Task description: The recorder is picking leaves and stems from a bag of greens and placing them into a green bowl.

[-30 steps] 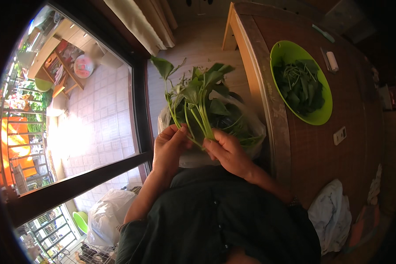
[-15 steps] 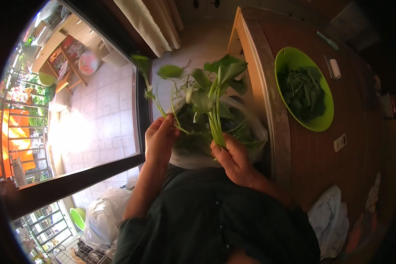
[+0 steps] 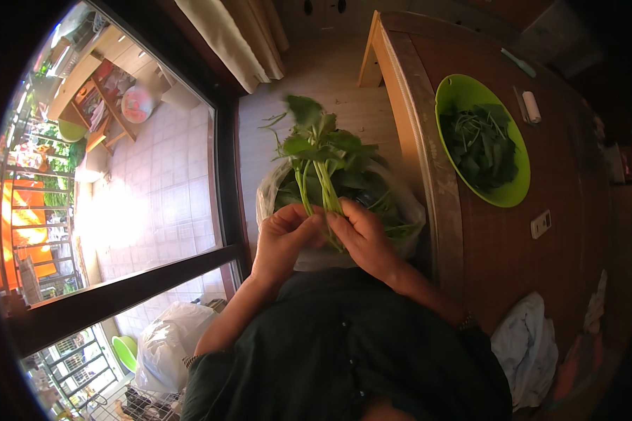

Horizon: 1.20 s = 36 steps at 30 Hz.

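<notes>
In front of me my right hand (image 3: 364,237) is closed round a bunch of leafy green stems (image 3: 326,184), with the leaves pointing away from me. My left hand (image 3: 286,240) pinches more of the pale green stems, its fingertips right beside those of the right hand. Beneath both hands sits a translucent plastic bag (image 3: 267,193) holding more dark green leaves. On the table to the right, a lime-green basin (image 3: 518,188) holds a heap of leafy greens.
The brown table (image 3: 491,263) runs along my right. On it lie a white roll (image 3: 531,107), a small pale device (image 3: 541,224) and a whitish cloth (image 3: 525,351). A dark-framed glass door (image 3: 130,293) stands at left, with a white plastic bag (image 3: 168,347) beyond it.
My left hand has moved right and slightly down with its stem, from apart to beside my right hand. The right hand's bunch has tilted a little to the left.
</notes>
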### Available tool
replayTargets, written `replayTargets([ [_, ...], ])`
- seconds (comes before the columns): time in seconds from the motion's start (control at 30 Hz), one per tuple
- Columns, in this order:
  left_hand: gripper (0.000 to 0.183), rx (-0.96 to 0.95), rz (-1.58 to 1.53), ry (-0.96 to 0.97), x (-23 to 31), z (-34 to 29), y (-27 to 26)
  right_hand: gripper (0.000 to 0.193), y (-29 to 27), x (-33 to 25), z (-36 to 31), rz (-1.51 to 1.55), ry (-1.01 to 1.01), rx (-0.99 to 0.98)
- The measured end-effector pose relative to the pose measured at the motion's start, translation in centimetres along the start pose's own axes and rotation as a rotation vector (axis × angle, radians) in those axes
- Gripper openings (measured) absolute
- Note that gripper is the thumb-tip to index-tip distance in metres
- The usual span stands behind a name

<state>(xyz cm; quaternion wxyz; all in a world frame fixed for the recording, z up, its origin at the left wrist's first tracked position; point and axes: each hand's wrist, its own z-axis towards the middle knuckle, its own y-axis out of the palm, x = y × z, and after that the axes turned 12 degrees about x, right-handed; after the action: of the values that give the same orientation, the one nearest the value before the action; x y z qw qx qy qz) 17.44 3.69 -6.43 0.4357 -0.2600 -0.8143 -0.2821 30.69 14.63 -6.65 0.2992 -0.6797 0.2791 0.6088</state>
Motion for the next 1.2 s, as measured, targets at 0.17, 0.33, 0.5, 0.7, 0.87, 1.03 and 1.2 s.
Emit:
replayTargets([
  [0.17,0.014,0.008,0.062,0.021,-0.1,0.2,-0.2,0.013,0.2,-0.2,0.1,0.124,0.157,-0.053],
  [0.33,0.015,0.104,-0.072,-0.138,-0.7,0.3,-0.8,0.011,0.3,0.1,-0.4,0.147,0.140,-0.068],
  [0.5,0.017,0.142,-0.166,-0.164,-0.4,0.1,-0.8,0.009,0.3,0.3,-0.9,0.154,-0.037,-0.052],
  [0.7,0.015,0.324,-0.205,-0.090,0.4,0.8,-1.9,0.007,-0.6,-0.7,-1.2,0.195,-0.063,-0.015],
  [0.87,0.016,0.321,-0.188,0.166,0.7,1.0,-3.2,0.009,-1.7,0.9,-0.6,0.053,-0.073,0.067],
  [1.03,0.013,0.388,-0.371,0.304,3.4,0.3,-4.9,0.018,-1.8,2.0,-0.5,-0.364,-0.137,-0.062],
  [1.2,0.013,0.347,-0.373,0.290,4.4,-0.4,-4.0,0.024,-2.0,2.6,-1.0,-0.421,0.103,-0.316],
])
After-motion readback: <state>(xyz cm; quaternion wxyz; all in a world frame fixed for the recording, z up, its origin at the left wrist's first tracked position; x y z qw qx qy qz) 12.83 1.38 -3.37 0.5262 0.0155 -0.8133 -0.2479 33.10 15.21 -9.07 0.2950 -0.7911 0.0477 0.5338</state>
